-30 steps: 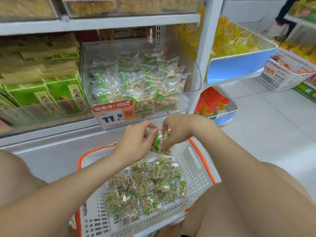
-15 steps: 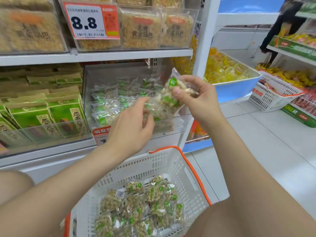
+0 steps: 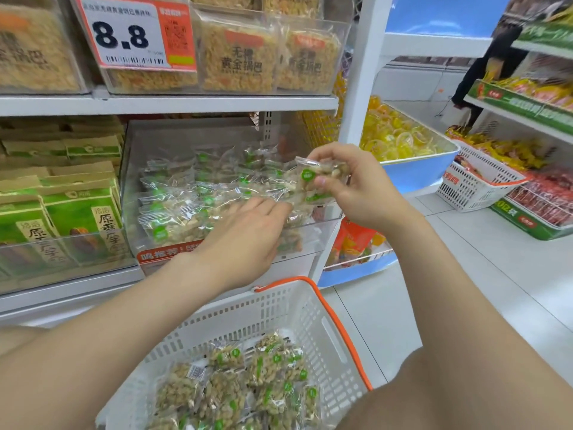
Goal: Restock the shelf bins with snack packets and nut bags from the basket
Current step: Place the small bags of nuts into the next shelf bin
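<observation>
A clear shelf bin [image 3: 133,169] holds several clear nut bags [image 3: 183,209] with green dots. My right hand [image 3: 356,187] pinches a small bunch of nut bags [image 3: 313,178] just above the bin's right front corner. My left hand [image 3: 245,234] reaches over the bin's front wall with fingers straight, their tips touching bags at the front right. Below, a white basket with an orange rim [image 3: 335,324] holds several more nut bags [image 3: 235,386].
Green paper packets [image 3: 77,218] fill the bin to the left. Rice-crust packs [image 3: 238,57] and an 8.8 price tag [image 3: 133,32] sit on the shelf above. A blue tub of yellow sweets [image 3: 403,141] and another white basket [image 3: 477,181] stand right. A person [image 3: 493,69] stands far right.
Both hands rose from the basket to the shelf bin with the nut bags. My left hand has let go and stretched flat into the bin; the right hand still holds its bags.
</observation>
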`<state>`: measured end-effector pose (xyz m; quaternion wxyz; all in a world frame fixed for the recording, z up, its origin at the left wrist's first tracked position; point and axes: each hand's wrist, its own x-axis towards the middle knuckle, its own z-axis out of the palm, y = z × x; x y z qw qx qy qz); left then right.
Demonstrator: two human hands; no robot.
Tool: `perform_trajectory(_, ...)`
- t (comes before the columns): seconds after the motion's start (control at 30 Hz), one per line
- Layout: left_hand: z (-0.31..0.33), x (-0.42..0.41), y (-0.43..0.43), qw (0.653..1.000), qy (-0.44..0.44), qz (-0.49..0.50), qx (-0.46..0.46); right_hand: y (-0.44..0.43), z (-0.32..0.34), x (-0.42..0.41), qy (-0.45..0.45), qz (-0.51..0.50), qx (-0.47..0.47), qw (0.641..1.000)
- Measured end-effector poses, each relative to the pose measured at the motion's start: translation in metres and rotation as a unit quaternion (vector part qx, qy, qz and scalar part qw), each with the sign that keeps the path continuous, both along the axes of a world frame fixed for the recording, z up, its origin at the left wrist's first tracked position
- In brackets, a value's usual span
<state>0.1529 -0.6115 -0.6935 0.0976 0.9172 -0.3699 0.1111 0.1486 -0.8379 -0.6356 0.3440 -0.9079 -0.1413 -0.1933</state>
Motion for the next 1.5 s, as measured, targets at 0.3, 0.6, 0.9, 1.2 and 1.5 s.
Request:
perform_trajectory(0.3, 0.003, 0.008, 0.005, 0.998, 0.058, 0.001, -0.033, 0.008, -0.004, 0.017, 0.07, -0.024, -0.132, 0.988)
perform_trajectory(0.6, 0.008, 0.001, -0.004, 0.994, 0.054, 0.068, -0.071, 0.008, -0.018, 0.019, 0.067, -0.05, -0.319, 0.944)
perform_trajectory(0.9, 0.003, 0.006, -0.007, 0.995, 0.015, 0.072, -0.06, 0.012, -0.02, 0.032, 0.085, -0.054, -0.395, 0.913)
perform_trajectory(1.2, 0.003, 0.008, -0.006, 0.997, -0.001, 0.055, -0.056, 0.012, -0.021, 0.034, 0.074, -0.076, -0.388, 0.915)
perform_trajectory(1.5, 0.004, 0.006, -0.007, 0.998, -0.008, 0.047, -0.035, 0.011, -0.028, 0.018, 0.047, -0.125, -0.337, 0.932)
